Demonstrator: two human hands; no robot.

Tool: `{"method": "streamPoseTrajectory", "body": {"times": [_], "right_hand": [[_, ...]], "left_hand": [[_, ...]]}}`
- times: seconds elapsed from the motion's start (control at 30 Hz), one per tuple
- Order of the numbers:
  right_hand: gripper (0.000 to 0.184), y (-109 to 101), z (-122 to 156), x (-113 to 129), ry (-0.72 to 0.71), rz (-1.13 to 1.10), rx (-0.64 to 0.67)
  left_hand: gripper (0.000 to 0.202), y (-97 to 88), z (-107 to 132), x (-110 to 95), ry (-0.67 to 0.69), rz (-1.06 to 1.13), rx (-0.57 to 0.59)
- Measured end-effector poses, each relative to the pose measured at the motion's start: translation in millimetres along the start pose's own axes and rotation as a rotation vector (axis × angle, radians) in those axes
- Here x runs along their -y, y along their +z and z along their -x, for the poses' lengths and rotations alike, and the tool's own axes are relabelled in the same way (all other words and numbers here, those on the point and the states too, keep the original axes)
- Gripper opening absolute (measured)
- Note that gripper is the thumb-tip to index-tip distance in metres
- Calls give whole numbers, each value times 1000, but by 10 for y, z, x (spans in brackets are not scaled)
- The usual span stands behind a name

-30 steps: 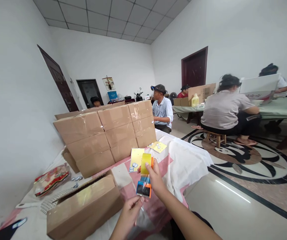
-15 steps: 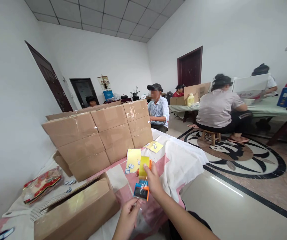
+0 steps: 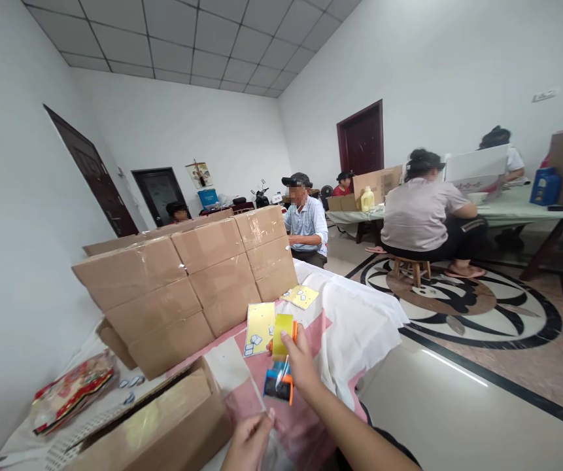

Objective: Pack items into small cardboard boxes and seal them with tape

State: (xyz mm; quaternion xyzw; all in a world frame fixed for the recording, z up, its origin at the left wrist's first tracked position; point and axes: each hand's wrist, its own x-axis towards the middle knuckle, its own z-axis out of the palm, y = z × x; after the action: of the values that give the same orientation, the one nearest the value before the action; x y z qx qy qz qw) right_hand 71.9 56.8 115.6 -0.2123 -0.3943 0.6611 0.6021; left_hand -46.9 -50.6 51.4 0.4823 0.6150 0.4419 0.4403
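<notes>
Head view: R hand (image 3: 297, 356) grips tape dispenser (image 3: 279, 378) over cloth (image 3: 350, 314); L hand (image 3: 250, 439) fingertips pinched together, poss. on tape end, can't tell. Stacked boxes (image 3: 222, 281) look taped, prob. done; near box (image 3: 178, 412) has dark gap along far edge, prob. unfinished.

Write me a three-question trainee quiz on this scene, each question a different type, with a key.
1. Which hand holds the tape dispenser?

2. True or false: a yellow card lies on the cloth.

3. What colour is the tape roll?
A. Red
B. Yellow
C. White

Key:
1. The right hand.
2. True.
3. B.
</notes>
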Motion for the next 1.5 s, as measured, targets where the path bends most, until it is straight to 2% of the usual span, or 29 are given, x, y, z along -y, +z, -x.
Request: {"method": "streamPoseTrajectory", "body": {"times": [0.1, 0.27, 0.37, 0.43, 0.57, 0.73, 0.87, 0.97, 1.03, 1.1, 1.13, 1.2, 1.27, 1.33, 1.4, 1.47, 1.5], "right_hand": [[44, -68, -62, 107, -31, -4, -58], [43, -238, -186, 268, -106, 79, -67], [37, -384, -334, 238, -187, 210, -19], [34, -484, -457, 166, -256, 317, -42], [33, -637, -685, 10, -313, 465, -167], [30, -743, -836, -83, -195, 700, -414], [23, -739, -812, -65, -127, 800, -549], [39, -644, -667, 15, -237, 929, -609], [39, -531, -509, 76, -387, 965, -472], [25, -386, -320, 104, -451, 892, -178], [20, -306, -221, 96, -427, 842, -27], [26, -147, -31, 35, -300, 762, 222], [36, -6, 126, -63, -60, 649, 404], [40, 97, 230, -163, 201, 476, 531], [36, 154, 280, -242, 349, 331, 588], [26, 167, 290, -295, 338, 273, 567], [26, 162, 288, -311, 298, 271, 541]], "left_hand": [[83, -4, 48, -24, 19, 7, 46], [85, -23, 118, -81, 3, 68, -9], [92, -32, 104, -98, 3, 118, -33], [97, -30, 86, -111, -3, 183, -42], [100, -7, 89, -163, 13, 273, -109], [110, -14, 113, -193, 85, 253, -155], [115, -57, 120, -191, 111, 232, -222], [113, -90, 144, -213, 131, 223, -264], [112, -111, 166, -239, 157, 199, -284], [112, -134, 186, -264, 185, 164, -308], [111, -147, 195, -275, 199, 145, -320], [110, -174, 211, -289, 225, 108, -349], [108, -201, 227, -296, 240, 68, -379], [105, -225, 247, -301, 242, 38, -397], [105, -238, 266, -309, 236, 27, -393], [105, -245, 277, -319, 222, 40, -388], [106, -249, 277, -324, 210, 52, -386]]}}
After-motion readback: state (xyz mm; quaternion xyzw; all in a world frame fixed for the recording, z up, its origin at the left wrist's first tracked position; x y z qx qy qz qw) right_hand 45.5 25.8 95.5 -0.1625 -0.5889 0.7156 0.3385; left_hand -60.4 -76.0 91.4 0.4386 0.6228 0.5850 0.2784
